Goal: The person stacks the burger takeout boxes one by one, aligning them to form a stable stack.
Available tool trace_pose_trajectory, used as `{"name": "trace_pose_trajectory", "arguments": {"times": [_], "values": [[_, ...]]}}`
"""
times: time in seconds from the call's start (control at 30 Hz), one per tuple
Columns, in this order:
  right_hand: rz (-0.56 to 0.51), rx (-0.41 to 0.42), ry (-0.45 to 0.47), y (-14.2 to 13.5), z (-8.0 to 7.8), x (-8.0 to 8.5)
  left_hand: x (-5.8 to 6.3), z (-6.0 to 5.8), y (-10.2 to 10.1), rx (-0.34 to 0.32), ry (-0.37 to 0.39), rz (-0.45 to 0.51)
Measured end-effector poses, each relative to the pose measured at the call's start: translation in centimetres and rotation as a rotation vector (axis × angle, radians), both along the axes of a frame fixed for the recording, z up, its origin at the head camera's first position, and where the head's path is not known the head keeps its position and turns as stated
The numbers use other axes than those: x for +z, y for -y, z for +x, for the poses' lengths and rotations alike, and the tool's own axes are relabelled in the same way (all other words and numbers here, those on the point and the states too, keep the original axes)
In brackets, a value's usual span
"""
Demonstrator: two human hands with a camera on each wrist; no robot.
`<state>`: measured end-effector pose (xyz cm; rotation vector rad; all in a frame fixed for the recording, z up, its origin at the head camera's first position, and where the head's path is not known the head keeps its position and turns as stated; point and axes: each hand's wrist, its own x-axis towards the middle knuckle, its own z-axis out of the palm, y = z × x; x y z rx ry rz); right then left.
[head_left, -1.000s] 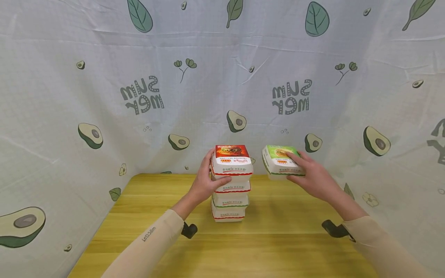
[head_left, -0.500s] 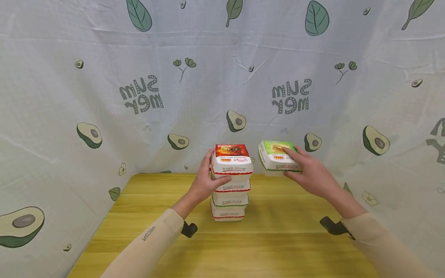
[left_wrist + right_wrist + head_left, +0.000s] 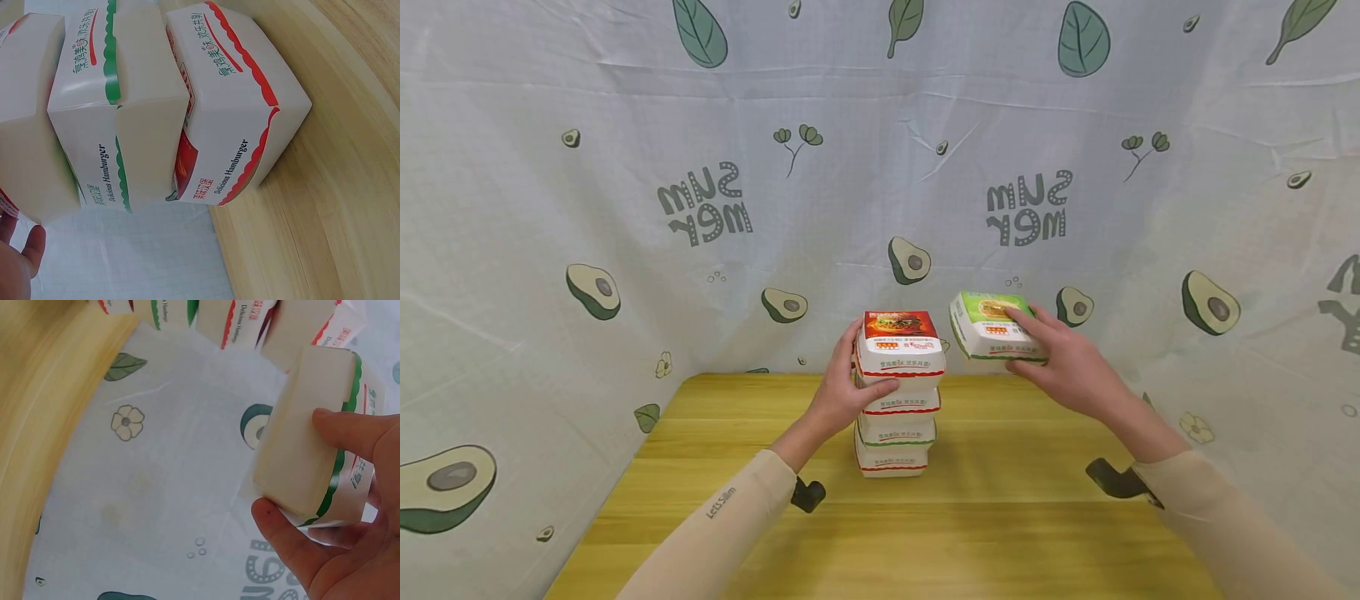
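Several white hamburger boxes stand stacked on the wooden table. A red-topped hamburger box (image 3: 901,354) is uppermost; my left hand (image 3: 841,385) holds its left side, thumb across the front. The left wrist view shows the lower boxes close up: a green-trimmed hamburger box (image 3: 94,137) on a red-trimmed bottom hamburger box (image 3: 231,106), with my left fingertips at the far left edge. Right of the stack, my right hand (image 3: 1071,360) grips a green-topped hamburger box (image 3: 988,333) in the air, slightly higher than the stack's top. Its pale underside faces the right wrist camera, thumb and fingers around it.
The wooden table (image 3: 760,533) runs back to a pale curtain (image 3: 850,192) printed with avocados and leaves. The stack is uneven, its boxes slightly offset. Dark camera mounts (image 3: 808,496) sit at both wrists.
My right hand has raised the green-topped hamburger box and brought it a little left, nearer the stack. My left hand and the stack stay where they were.
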<state>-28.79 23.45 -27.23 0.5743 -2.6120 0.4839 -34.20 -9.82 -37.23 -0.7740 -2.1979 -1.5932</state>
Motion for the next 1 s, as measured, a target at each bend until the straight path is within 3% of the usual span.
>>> {"name": "trace_pose_trajectory", "arguments": {"times": [1.0], "values": [[0.009, 0.015, -0.046, 1.3, 0.3, 2.1, 0.0, 0.1, 0.0, 0.004, 0.022, -0.007]]}}
